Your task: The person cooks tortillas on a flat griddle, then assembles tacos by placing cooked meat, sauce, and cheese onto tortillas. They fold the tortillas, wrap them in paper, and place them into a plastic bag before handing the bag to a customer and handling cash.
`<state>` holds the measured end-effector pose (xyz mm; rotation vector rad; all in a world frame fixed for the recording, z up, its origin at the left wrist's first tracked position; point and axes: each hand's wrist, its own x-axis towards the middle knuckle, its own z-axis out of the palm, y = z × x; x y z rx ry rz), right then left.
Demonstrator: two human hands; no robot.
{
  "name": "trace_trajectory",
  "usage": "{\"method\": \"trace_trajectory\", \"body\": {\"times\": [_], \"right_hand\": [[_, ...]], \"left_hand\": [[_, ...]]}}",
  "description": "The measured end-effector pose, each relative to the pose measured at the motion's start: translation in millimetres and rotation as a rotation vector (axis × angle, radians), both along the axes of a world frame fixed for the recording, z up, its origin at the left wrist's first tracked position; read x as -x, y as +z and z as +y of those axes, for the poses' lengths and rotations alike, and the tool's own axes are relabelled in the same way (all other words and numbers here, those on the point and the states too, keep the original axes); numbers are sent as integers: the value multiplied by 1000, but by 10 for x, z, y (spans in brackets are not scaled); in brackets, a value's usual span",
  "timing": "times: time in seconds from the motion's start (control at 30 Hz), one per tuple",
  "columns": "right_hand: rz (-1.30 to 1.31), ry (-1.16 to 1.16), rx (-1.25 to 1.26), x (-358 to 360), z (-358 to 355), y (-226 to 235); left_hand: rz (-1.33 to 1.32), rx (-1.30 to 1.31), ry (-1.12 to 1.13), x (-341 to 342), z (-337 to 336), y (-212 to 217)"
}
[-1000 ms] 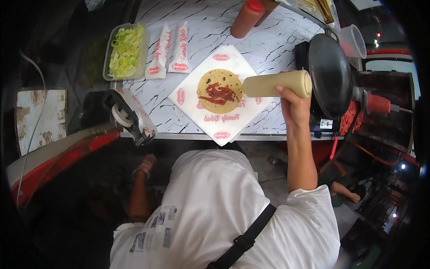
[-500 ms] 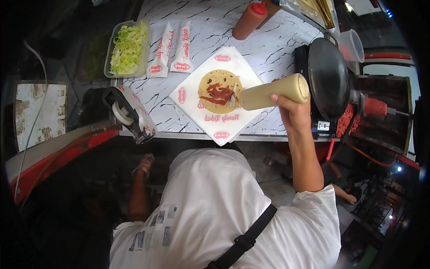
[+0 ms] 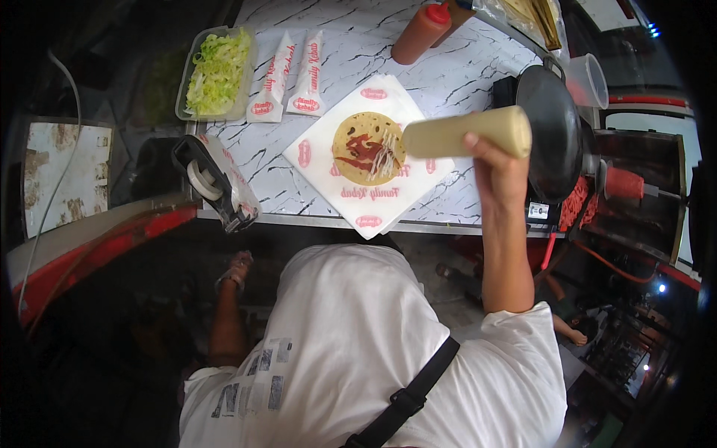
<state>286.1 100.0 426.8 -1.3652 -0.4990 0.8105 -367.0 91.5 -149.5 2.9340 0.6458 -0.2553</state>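
Note:
My right hand (image 3: 499,164) is wrapped round a squeeze bottle of cream-coloured sauce (image 3: 455,135). The bottle lies nearly level, its nozzle end by the right edge of a round tortilla (image 3: 349,170). On the tortilla are a smear of red sauce (image 3: 364,148) and thin white sauce lines (image 3: 387,158) on its right part. White printed paper sheets (image 3: 317,157) are spread beneath it. My left hand (image 3: 237,270), in a clear plastic glove, hangs low beside my body, below the counter edge; its fingers are too dim to make out.
A tub of shredded lettuce (image 3: 218,78) and two paper sleeves (image 3: 308,75) stand at the back left. A tape dispenser (image 3: 213,183) sits at the left front edge. At the back is a red sauce bottle (image 3: 420,36). A black pan (image 3: 549,134) on a burner bounds the right side.
The bottle has lifted slightly up and to the right, away from the tortilla's edge. More white sauce lines now lie over the tortilla's right part. My left hand stays low.

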Motion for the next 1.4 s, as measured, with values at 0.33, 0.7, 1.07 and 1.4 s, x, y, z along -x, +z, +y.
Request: {"method": "trace_trajectory", "body": {"times": [0.33,0.7,1.07,1.4], "right_hand": [[-50,90,-32,61,122,-108],[-13,-17,-150,76,255,-125],[-135,62,-31,-64,114,93],[106,-4,-250,-28,574,-55]], "left_hand": [[-132,702,604,32,7,78],[-535,530,566,-48,-266,10],[-225,531,518,-121,-27,113],[-269,999,1045,-441,255,613]]}}
